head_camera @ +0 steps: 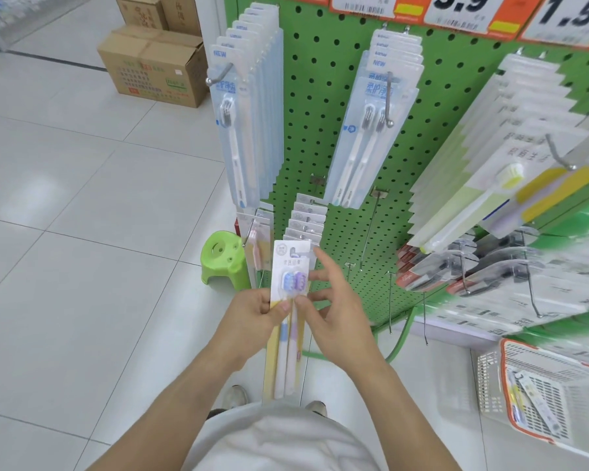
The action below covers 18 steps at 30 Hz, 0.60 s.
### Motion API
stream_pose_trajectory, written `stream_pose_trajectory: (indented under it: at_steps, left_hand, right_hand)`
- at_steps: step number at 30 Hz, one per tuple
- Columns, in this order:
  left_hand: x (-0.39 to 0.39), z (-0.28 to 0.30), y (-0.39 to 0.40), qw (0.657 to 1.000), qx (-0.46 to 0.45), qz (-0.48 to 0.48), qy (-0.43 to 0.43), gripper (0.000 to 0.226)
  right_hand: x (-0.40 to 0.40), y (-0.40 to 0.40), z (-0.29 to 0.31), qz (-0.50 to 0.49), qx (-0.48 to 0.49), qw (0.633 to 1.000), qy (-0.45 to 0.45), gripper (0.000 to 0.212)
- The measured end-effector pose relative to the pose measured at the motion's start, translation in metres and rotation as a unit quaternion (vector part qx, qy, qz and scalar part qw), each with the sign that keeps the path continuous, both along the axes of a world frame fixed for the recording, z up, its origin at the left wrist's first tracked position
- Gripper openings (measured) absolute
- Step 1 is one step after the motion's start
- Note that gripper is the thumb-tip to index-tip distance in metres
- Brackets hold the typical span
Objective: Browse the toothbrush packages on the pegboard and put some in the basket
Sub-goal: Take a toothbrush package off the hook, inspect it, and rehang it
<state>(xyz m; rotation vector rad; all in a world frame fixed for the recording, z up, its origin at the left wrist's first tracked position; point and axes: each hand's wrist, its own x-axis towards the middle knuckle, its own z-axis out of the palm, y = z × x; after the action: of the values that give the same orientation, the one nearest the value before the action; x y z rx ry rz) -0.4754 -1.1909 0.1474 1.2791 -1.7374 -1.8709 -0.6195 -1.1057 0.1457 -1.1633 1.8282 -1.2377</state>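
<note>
A two-brush toothbrush package (288, 300) with blue and purple heads stands upright in front of the green pegboard (327, 141). My left hand (255, 311) grips its left edge at mid-height, thumb on the front. My right hand (330, 307) pinches its right edge with thumb and fingertips, the other fingers spread. More packages of the same kind (306, 219) hang on a hook right behind it. The white basket with an orange rim (490, 379) sits on the floor at lower right and holds a toothbrush package (531, 399).
Clear toothbrush packs (249, 113) hang at upper left, a second row (371, 130) in the middle, and yellow-headed ones (483, 185) at right. Bare hooks (368, 229) jut from the board. A green stool (221, 260) and cardboard boxes (153, 66) stand on the tiled floor.
</note>
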Motion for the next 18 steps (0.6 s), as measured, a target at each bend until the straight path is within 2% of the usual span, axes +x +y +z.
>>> stream_pose_trajectory:
  at_steps: [2, 7, 14, 18]
  left_hand:
    - [-0.005, -0.002, -0.003, 0.999, -0.032, 0.025, -0.013, 0.016]
    - [-0.014, -0.004, -0.004, 0.992, -0.097, 0.070, -0.028, 0.045]
    - [-0.022, -0.001, -0.004, 0.977, -0.210, 0.012, -0.031, 0.079]
    - [-0.024, -0.007, -0.006, 0.972, -0.230, -0.006, -0.044, 0.080]
  right_hand:
    - [-0.001, -0.005, -0.007, -0.014, 0.007, 1.000, 0.015, 0.072]
    - [0.001, -0.011, -0.012, -0.040, 0.014, 0.998, 0.054, 0.067]
    - [0.001, -0.016, -0.020, -0.075, 0.033, 0.993, 0.086, 0.065]
    - [0.000, -0.020, -0.023, -0.067, 0.052, 0.990, 0.109, 0.068]
